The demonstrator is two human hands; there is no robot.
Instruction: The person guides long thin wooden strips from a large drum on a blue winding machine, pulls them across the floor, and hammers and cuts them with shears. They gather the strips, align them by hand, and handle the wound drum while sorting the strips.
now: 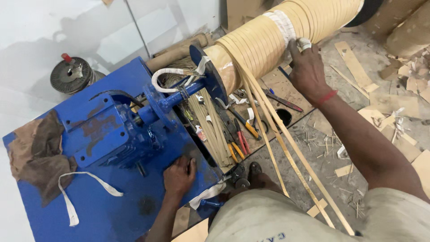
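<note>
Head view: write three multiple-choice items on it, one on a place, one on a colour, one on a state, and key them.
1. Where does the left hand rest?
A. on the blue machine
B. on the wire spool
C. on the floor

2. What colour is the band on the right wrist?
A. green
B. red
C. white

3. What state is the right hand in?
A. hanging free in the air
B. closed around pliers
C. pressed against the tan strip coil

Key:
1 A, the palm lies flat on the blue top near its edge.
2 B, a red band circles the wrist.
3 C, the fingers lie on the wound strips, beside a white tape band.
</note>
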